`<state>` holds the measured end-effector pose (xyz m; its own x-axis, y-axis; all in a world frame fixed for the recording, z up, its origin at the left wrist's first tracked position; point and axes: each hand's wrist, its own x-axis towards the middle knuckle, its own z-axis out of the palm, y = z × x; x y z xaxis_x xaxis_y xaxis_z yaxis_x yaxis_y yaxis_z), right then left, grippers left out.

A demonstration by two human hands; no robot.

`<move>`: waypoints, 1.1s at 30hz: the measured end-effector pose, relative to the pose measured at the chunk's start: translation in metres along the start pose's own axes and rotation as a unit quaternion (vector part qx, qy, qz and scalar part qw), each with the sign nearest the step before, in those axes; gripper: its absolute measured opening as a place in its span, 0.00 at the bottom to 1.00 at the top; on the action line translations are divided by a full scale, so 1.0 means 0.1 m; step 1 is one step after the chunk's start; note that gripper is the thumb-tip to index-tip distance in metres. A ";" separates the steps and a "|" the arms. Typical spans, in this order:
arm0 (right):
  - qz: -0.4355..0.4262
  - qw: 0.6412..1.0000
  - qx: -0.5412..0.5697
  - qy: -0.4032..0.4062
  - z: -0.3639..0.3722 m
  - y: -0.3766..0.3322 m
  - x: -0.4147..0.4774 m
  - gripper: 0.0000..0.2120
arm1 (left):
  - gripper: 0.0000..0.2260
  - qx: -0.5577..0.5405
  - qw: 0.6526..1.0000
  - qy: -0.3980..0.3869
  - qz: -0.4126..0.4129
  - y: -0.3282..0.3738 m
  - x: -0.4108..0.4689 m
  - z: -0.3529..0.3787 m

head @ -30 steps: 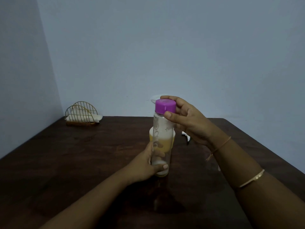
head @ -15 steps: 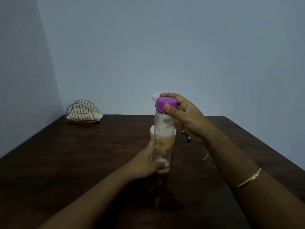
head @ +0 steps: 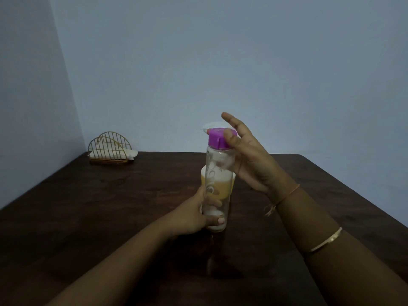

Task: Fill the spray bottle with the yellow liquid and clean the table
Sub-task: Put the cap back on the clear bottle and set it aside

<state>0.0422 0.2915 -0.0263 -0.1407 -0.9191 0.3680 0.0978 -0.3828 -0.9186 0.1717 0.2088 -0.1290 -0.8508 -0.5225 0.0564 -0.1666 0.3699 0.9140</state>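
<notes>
Fingers of the right hand [head: 249, 160] have let go of the purple cap [head: 218, 139] since the earlier frame, when they were wrapped round it; now they fan out straight above and to the right of it, and only the thumb lies against the cap's right side. The cap sits on the clear bottle [head: 217, 173], which stands upright, long axis vertical, at the middle of the bench [head: 110, 217], its base low over the dark wood; whether it rests there cannot be told. The left hand [head: 194, 219] grips the bottle's lower part from the left, thumb across the front, and steadies it. The cap lies just left of the open right hand's palm, so the right hand is the nearer one for another turn, and judging by the task it would have to close on the cap again to go on unscrewing. Just behind the bottle stands a yellow-and-white container [head: 203, 178]; whether the yellow seen through the glass is inside the bottle or only behind it cannot be told. A pale shape [head: 212, 125] behind the cap is too blurred to name. At the far left corner sits a wire napkin holder [head: 110, 149] by the wall.
</notes>
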 end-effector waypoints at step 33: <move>-0.009 0.987 -0.159 0.035 0.15 0.56 -0.11 0.25 | 0.46 0.032 0.999 0.031 0.000 -0.09 -0.13 -0.25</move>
<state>0.0641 0.2786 -0.0796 -0.2076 -0.8994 0.3847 -0.2173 -0.3411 -0.9146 0.1973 0.1928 -0.1280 -0.8185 -0.5685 0.0832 -0.1992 0.4167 0.8870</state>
